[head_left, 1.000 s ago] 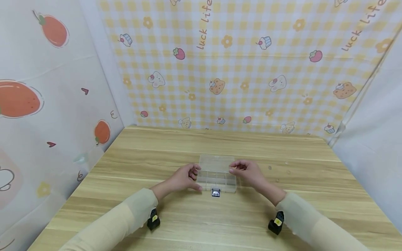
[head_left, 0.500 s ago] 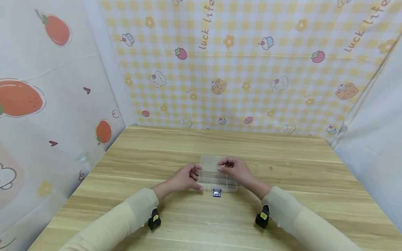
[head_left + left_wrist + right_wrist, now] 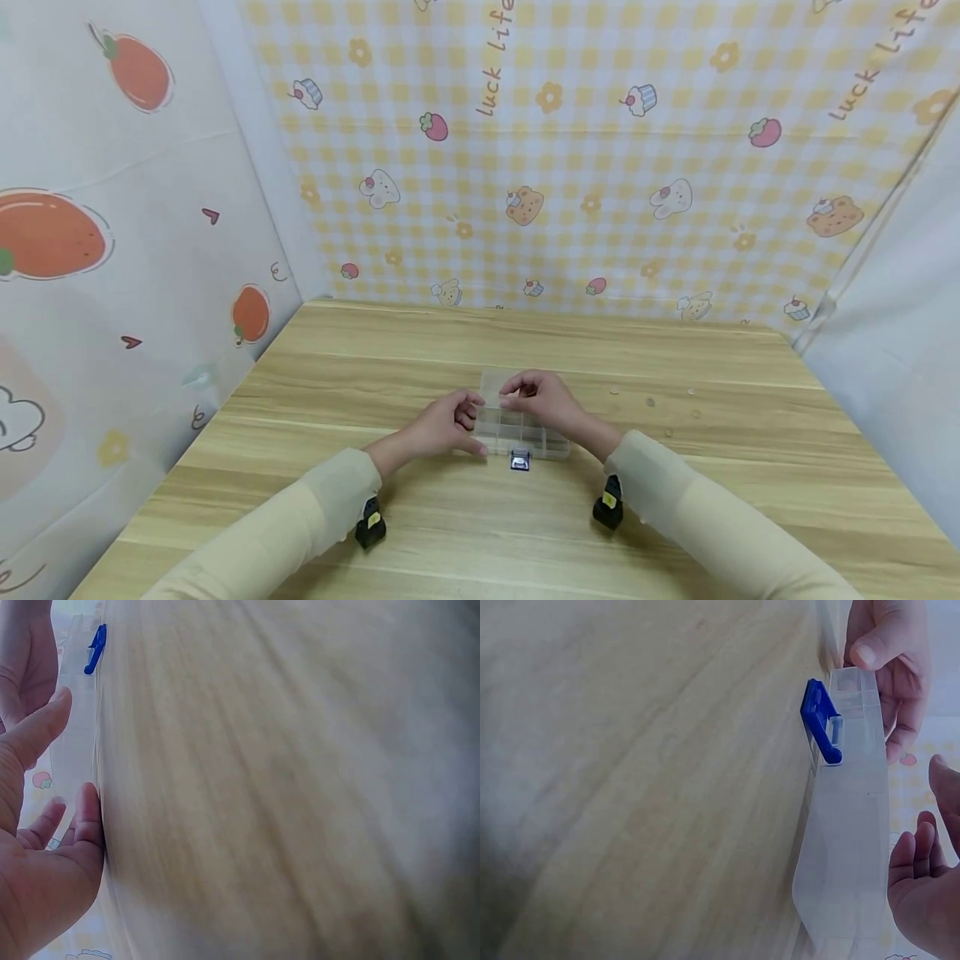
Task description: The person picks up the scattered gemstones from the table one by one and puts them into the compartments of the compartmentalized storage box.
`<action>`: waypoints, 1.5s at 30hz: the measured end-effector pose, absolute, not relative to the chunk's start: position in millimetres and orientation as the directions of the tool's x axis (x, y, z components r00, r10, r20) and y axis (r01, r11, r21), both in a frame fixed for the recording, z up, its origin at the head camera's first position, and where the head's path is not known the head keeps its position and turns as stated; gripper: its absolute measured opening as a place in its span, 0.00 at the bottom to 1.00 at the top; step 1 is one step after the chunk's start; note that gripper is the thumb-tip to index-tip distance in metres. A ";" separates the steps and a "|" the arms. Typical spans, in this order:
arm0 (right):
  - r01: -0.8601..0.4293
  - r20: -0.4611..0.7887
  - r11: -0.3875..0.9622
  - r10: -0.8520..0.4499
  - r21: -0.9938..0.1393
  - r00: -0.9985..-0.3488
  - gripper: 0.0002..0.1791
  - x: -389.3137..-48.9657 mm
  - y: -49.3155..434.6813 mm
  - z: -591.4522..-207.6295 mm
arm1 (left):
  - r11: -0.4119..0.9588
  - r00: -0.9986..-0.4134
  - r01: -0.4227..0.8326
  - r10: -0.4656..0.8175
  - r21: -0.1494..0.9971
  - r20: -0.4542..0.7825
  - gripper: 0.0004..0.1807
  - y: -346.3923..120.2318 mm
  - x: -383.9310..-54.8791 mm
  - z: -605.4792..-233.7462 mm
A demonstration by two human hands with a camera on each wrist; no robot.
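A clear plastic compartment box (image 3: 510, 432) lies on the table with its lid (image 3: 491, 383) folded back and a blue latch (image 3: 520, 460) hanging at the front. My left hand (image 3: 442, 425) holds its left end, thumb at the front corner and fingers curled at the back. Over the left compartments, my right hand (image 3: 543, 400) hovers with thumb and forefinger brought together; whether something small sits between them is hidden. In the right wrist view the box wall (image 3: 847, 847) stands between the table and my right hand (image 3: 930, 877).
Several small, pale round pieces lie right of the box, among them a darker disc (image 3: 651, 402) and a clear disc (image 3: 692, 391). The wooden table (image 3: 465, 533) ends at a patterned cloth (image 3: 570, 167) behind and white cloths at the sides.
My right hand has moved left across the box, from its right end to above the left compartments. The left hand keeps its place at the left end.
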State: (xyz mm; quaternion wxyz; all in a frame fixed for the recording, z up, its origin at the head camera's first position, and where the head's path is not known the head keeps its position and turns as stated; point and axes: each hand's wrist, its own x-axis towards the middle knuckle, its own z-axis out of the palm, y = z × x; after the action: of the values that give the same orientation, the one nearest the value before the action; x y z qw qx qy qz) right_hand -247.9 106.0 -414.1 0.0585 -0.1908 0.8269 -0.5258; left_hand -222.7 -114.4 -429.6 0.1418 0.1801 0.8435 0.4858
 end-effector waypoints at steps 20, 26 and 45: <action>-0.397 0.136 0.430 -0.521 -0.811 -0.843 0.06 -255.3 90.2 -417.2 | 0.460 -0.888 0.167 0.454 0.872 -0.070 0.37 -115.8 -223.5 -428.5; -0.402 0.128 0.433 -0.535 -0.807 -0.835 0.06 -256.0 89.0 -417.4 | 0.457 -0.889 0.170 0.453 0.873 -0.064 0.36 -115.8 -223.3 -428.2; -0.367 0.085 0.452 -0.531 -0.813 -0.843 0.07 -257.4 87.8 -419.8 | 0.443 -0.888 0.180 0.457 0.878 -0.048 0.36 -115.9 -222.3 -428.7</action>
State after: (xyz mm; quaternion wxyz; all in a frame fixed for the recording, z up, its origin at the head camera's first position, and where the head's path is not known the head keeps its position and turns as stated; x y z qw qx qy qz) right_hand -257.4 87.8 -419.8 0.0910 -0.2649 0.8472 -0.4514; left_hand -222.3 -115.9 -428.7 0.1406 0.1900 0.8377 0.4923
